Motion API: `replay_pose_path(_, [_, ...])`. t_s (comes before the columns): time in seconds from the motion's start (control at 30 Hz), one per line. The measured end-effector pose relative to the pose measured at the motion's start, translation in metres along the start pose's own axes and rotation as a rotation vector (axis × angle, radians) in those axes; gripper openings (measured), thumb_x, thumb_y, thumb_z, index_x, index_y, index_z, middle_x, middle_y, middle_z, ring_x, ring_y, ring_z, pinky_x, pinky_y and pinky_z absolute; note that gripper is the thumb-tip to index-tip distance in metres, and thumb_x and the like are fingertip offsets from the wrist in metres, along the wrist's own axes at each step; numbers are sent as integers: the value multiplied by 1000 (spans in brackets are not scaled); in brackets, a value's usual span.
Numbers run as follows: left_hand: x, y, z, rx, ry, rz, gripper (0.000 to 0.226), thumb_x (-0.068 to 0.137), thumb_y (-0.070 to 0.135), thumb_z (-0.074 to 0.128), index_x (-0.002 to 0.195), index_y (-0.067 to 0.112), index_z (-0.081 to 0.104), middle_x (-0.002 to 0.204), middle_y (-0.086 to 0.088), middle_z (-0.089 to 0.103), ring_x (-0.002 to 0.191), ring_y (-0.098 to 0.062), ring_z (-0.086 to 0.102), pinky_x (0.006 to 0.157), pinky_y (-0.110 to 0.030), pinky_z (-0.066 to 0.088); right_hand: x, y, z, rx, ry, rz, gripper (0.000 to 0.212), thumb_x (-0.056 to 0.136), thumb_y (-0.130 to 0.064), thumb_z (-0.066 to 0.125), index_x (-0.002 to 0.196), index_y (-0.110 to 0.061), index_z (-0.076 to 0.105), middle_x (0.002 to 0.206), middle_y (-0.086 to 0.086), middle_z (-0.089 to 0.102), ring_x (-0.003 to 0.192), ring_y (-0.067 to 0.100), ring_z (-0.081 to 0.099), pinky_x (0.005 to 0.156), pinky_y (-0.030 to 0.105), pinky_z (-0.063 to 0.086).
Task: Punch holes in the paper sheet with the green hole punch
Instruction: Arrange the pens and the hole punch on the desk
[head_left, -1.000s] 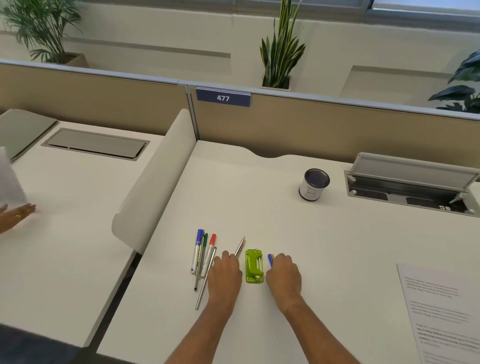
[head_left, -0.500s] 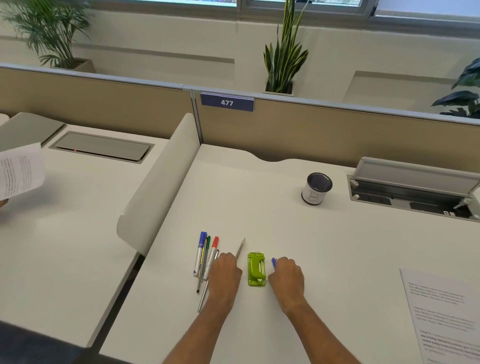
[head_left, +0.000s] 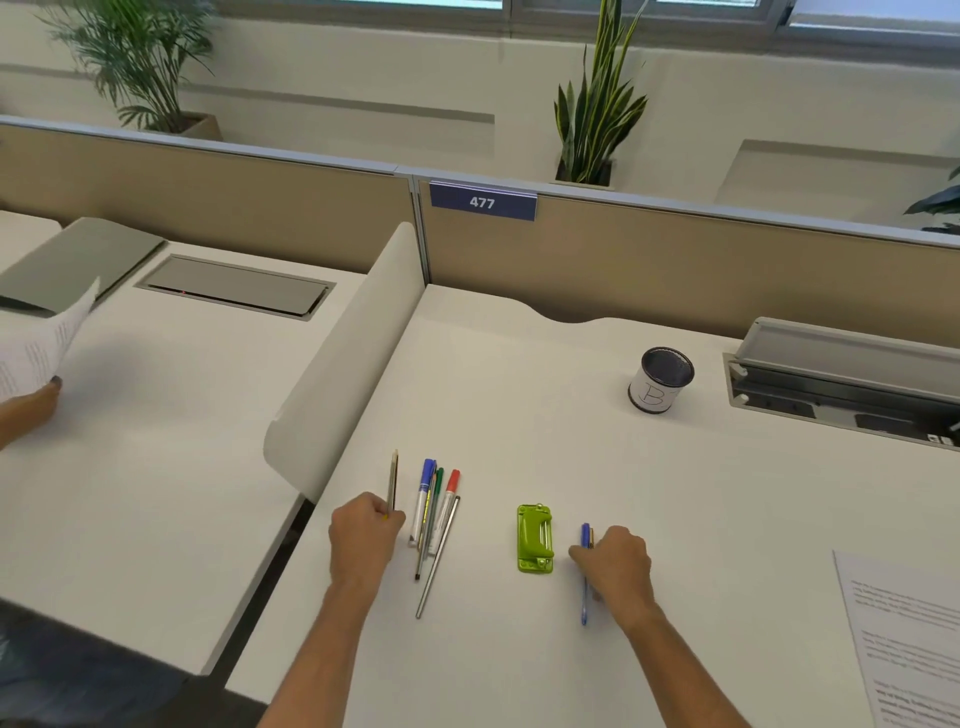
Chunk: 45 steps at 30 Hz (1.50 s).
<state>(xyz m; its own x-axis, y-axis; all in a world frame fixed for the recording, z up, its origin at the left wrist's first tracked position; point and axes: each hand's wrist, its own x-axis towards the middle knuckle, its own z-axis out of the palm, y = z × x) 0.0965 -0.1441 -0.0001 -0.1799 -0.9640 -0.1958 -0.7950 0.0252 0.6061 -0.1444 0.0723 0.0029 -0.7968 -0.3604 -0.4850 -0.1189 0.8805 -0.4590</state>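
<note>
The green hole punch (head_left: 534, 539) lies flat on the white desk (head_left: 571, 467), between my two hands and touched by neither. A printed paper sheet (head_left: 904, 639) lies at the desk's right edge, partly cut off by the frame. My left hand (head_left: 365, 538) is closed around a slim pencil (head_left: 391, 483), left of a cluster of pens. My right hand (head_left: 615, 564) rests to the right of the punch with its fingers on a blue pen (head_left: 585, 577).
Several markers and pens (head_left: 434, 512) lie beside my left hand. A mesh pen cup (head_left: 660, 381) stands at the back, next to an open cable tray (head_left: 841, 379). A curved white divider (head_left: 343, 364) bounds the desk's left side. Another person's hand (head_left: 26, 410) holds papers at the neighbouring desk.
My hands moved apart from the punch. The left took the pencil leftward past the pens; the right slid right with the blue pen. The neighbour's papers shifted.
</note>
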Motion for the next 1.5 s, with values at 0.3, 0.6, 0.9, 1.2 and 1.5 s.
replay_pose_path(0.3, [4, -4, 4, 40, -57, 18, 8, 85, 11, 76, 79, 8, 72, 70, -5, 70, 64, -24, 69, 59, -32, 56, -40, -85, 13, 372, -166, -107, 29, 78, -15, 79, 61, -9, 57, 62, 20, 72, 47, 30, 69, 58, 43, 67])
replay_pose_path(0.6, [5, -1, 12, 74, -81, 36, 7, 88, 8, 77, 85, 4, 72, 80, -7, 73, 71, -20, 68, 62, -31, 57, -36, -127, 100, 189, -185, -129, 26, 79, -32, 78, 86, -9, 68, 81, 12, 75, 57, 24, 74, 40, 24, 54])
replay_pose_path(0.9, [10, -3, 18, 160, -99, 99, 4, 88, 11, 68, 89, 9, 71, 90, -4, 73, 78, -21, 67, 67, -38, 58, -7, -116, 129, 190, -142, -80, 9, 82, -12, 72, 74, -10, 71, 71, 11, 75, 57, 26, 76, 53, 43, 67])
replay_pose_path(1.2, [-2, -4, 15, 210, -7, 177, 14, 93, 21, 70, 106, 16, 72, 93, 0, 70, 79, -19, 64, 60, -33, 52, -45, -109, 104, 354, -123, -154, 11, 96, -3, 65, 84, -3, 66, 76, 19, 75, 60, 29, 77, 47, 33, 63])
replay_pose_path(1.5, [-42, 44, 59, 18, -288, 630, 43, 86, 50, 76, 124, 33, 65, 110, 15, 65, 104, -4, 57, 82, -24, 53, -81, -42, 24, 383, -94, -346, 20, 97, -14, 65, 77, -9, 64, 70, 19, 66, 57, 38, 68, 41, 34, 55])
